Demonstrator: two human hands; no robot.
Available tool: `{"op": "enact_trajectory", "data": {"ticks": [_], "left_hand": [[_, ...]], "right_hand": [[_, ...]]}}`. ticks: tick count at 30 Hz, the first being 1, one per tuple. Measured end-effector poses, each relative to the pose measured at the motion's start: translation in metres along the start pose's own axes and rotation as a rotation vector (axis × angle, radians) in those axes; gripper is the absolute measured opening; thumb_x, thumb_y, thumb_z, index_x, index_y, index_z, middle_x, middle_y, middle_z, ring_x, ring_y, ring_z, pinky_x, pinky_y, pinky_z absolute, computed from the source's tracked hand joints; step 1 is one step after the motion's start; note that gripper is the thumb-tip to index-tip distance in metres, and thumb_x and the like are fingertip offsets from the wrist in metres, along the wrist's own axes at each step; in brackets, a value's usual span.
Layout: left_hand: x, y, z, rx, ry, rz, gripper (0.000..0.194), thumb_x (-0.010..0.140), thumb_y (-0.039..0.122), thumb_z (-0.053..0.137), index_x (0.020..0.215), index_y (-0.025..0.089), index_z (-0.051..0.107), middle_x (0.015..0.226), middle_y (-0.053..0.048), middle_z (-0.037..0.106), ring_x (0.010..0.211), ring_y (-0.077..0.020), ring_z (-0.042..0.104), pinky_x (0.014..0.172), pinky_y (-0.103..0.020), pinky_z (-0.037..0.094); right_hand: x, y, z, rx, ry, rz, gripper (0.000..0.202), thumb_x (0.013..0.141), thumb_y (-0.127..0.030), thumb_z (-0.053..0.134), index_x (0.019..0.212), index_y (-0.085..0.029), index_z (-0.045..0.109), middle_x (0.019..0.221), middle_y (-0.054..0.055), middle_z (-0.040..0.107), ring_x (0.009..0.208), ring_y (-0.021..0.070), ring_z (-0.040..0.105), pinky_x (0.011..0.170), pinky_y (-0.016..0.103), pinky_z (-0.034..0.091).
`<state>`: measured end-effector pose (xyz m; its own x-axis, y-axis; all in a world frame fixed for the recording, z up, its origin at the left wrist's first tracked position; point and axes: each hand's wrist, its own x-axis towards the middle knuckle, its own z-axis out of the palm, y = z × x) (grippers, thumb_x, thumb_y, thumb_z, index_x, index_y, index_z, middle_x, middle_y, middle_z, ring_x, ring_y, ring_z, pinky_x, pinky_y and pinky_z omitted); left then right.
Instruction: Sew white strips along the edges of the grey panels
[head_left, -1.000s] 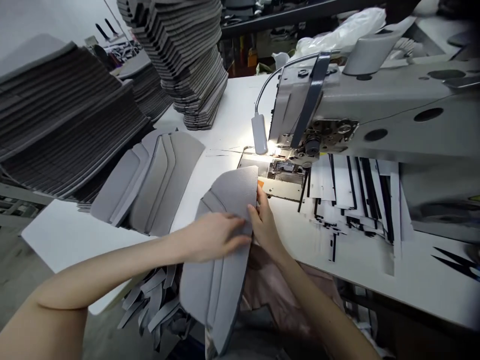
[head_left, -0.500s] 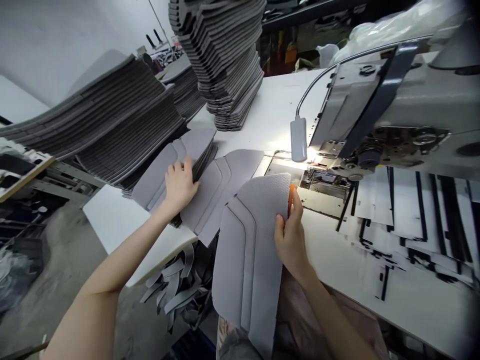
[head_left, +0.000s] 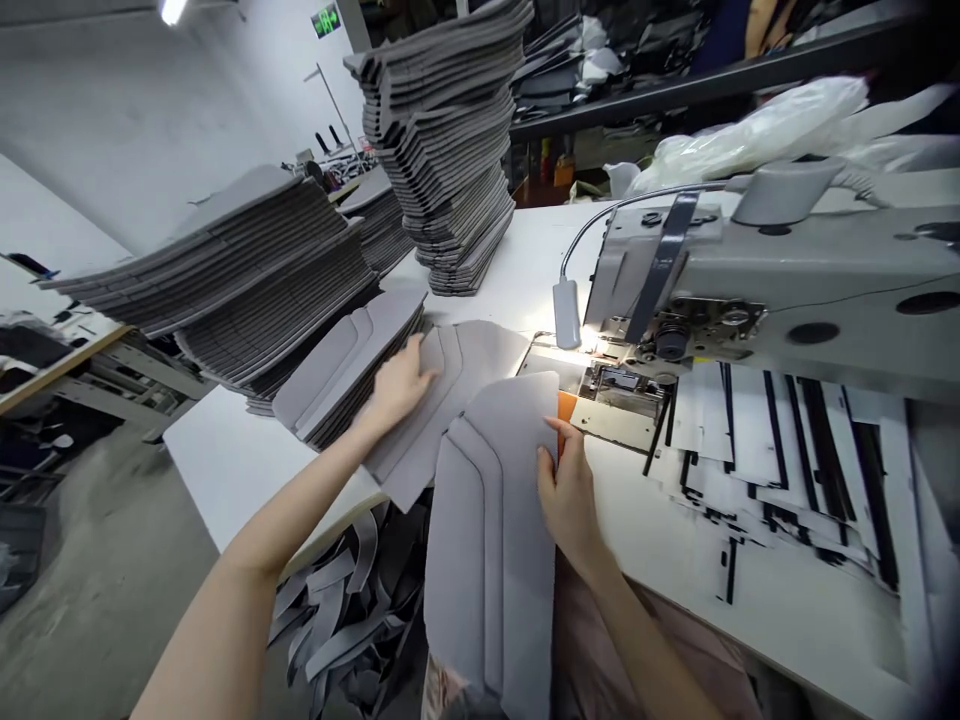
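A grey padded fabric panel (head_left: 469, 540) with stitched curved seams hangs over the table's front edge toward my lap. My right hand (head_left: 570, 500) grips its right edge, thumb on top. Beside the index finger, a flat orange piece (head_left: 566, 412) shows partly from behind that edge; its kind is unclear. Another grey panel (head_left: 480, 350) lies flat on the table, partly under the held one. On its left edge rests my left hand (head_left: 401, 385), thumb apart from the fingers. Just left of this hand is a low pile of similar panels (head_left: 337, 355).
A sewing machine (head_left: 750, 270) with a small lamp (head_left: 567, 312) stands on the right. Tall panel stacks (head_left: 450, 150) rise at the back and a wide one (head_left: 277, 270) at left. Fabric offcuts (head_left: 352, 590) hang below the table edge. Black-and-white strips (head_left: 780, 430) cover the right side.
My left hand has moved right, from the low pile to the edge of the middle panel. My right hand stays on the held panel. The camera view has tilted up.
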<state>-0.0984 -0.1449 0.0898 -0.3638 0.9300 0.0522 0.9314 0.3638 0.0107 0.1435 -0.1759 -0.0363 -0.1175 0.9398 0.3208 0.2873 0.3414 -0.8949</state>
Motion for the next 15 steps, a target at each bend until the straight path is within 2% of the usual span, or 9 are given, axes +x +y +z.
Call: {"op": "enact_trajectory", "data": {"ticks": [3, 4, 6, 8, 9, 11, 13, 15], "left_hand": [[-0.009, -0.020, -0.055, 0.124, 0.271, -0.038, 0.057, 0.098, 0.039, 0.049, 0.149, 0.023, 0.031, 0.129, -0.014, 0.064, 0.111, -0.0343, 0.065, 0.091, -0.043, 0.050], [-0.008, -0.031, -0.074, 0.175, 0.303, -0.070, 0.057, 0.098, 0.041, 0.048, 0.149, 0.021, 0.031, 0.127, -0.015, 0.065, 0.110, -0.0360, 0.065, 0.090, -0.046, 0.051], [-0.002, -0.053, -0.103, 0.272, 0.287, -0.113, 0.057, 0.097, 0.040, 0.049, 0.146, 0.015, 0.036, 0.127, -0.017, 0.064, 0.114, -0.0384, 0.061, 0.091, -0.052, 0.051], [0.007, -0.064, -0.112, 0.343, 0.283, -0.067, 0.051, 0.097, 0.032, 0.049, 0.143, 0.011, 0.042, 0.139, -0.019, 0.055, 0.128, -0.0391, 0.051, 0.102, -0.057, 0.045], [0.011, -0.061, -0.108, 0.341, 0.295, 0.009, 0.048, 0.097, 0.028, 0.048, 0.142, 0.010, 0.045, 0.145, -0.018, 0.050, 0.135, -0.0375, 0.045, 0.108, -0.057, 0.040], [0.016, -0.039, -0.086, 0.209, 0.281, 0.237, 0.043, 0.098, 0.025, 0.047, 0.138, 0.011, 0.052, 0.151, -0.015, 0.045, 0.141, -0.0312, 0.038, 0.118, -0.051, 0.031], [0.017, -0.001, -0.054, -0.047, 0.135, 0.513, 0.040, 0.099, 0.027, 0.045, 0.135, 0.013, 0.056, 0.150, -0.012, 0.049, 0.141, -0.0242, 0.041, 0.121, -0.042, 0.030], [0.016, 0.039, -0.023, -0.310, -0.070, 0.700, 0.041, 0.100, 0.031, 0.040, 0.134, 0.016, 0.058, 0.148, -0.010, 0.052, 0.140, -0.0220, 0.045, 0.120, -0.038, 0.032]], "right_hand": [[0.000, 0.001, 0.000, 0.031, -0.004, 0.032, 0.027, 0.095, -0.031, 0.044, 0.120, -0.020, 0.044, 0.116, 0.014, 0.060, 0.104, 0.0239, 0.062, 0.087, 0.043, 0.053], [0.001, 0.001, 0.001, 0.048, -0.011, 0.043, 0.027, 0.095, -0.031, 0.044, 0.120, -0.020, 0.043, 0.116, 0.014, 0.060, 0.102, 0.0235, 0.063, 0.086, 0.043, 0.054], [0.002, 0.000, 0.003, 0.090, -0.024, 0.062, 0.028, 0.095, -0.029, 0.043, 0.121, -0.020, 0.039, 0.117, 0.015, 0.060, 0.101, 0.0232, 0.063, 0.086, 0.043, 0.054], [0.004, -0.004, 0.005, 0.141, -0.056, 0.076, 0.033, 0.096, -0.026, 0.040, 0.127, -0.019, 0.035, 0.121, 0.018, 0.061, 0.105, 0.0230, 0.064, 0.088, 0.044, 0.054], [0.005, -0.006, 0.007, 0.165, -0.078, 0.082, 0.038, 0.097, -0.025, 0.038, 0.133, -0.017, 0.031, 0.124, 0.020, 0.060, 0.109, 0.0231, 0.063, 0.090, 0.044, 0.054], [0.007, -0.010, 0.009, 0.191, -0.118, 0.077, 0.048, 0.097, -0.023, 0.034, 0.143, -0.014, 0.024, 0.133, 0.024, 0.057, 0.119, 0.0233, 0.061, 0.096, 0.045, 0.052], [0.009, -0.013, 0.012, 0.166, -0.132, 0.035, 0.056, 0.096, -0.020, 0.033, 0.151, -0.014, 0.021, 0.146, 0.023, 0.049, 0.133, 0.0236, 0.053, 0.107, 0.048, 0.046], [0.011, -0.012, 0.014, 0.104, -0.131, -0.018, 0.062, 0.094, -0.018, 0.033, 0.155, -0.016, 0.022, 0.154, 0.020, 0.042, 0.143, 0.0240, 0.042, 0.116, 0.052, 0.037]]}}
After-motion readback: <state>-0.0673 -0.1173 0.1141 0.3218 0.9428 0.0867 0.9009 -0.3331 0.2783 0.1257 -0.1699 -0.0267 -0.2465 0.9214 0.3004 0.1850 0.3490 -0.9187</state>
